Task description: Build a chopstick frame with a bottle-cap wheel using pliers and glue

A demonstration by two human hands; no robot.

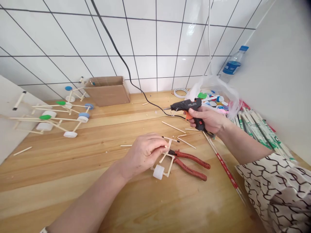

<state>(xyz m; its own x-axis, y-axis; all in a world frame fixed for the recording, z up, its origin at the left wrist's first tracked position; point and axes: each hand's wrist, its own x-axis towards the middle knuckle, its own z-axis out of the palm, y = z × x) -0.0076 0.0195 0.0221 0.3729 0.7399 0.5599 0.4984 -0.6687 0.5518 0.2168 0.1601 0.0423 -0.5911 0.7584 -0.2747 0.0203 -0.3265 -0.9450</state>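
Stick frame (165, 161) with bottle-cap wheel (158, 171) pinched between fingertips and thumb of left hand (145, 153), at the bench (73, 161), just beside red-handled pliers (191, 165); hot glue gun (185, 105) gripped firmly in right hand (206, 119).

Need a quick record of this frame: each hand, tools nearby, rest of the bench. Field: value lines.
left hand: left hand pinches a small stick frame with a white bottle-cap wheel
right hand: right hand grips a black hot glue gun
nearby: red-handled pliers lie beside the frame
surface: wooden workbench
rest: stick-and-cap wheeled models, cardboard box, plastic bag of bottle caps, water bottle
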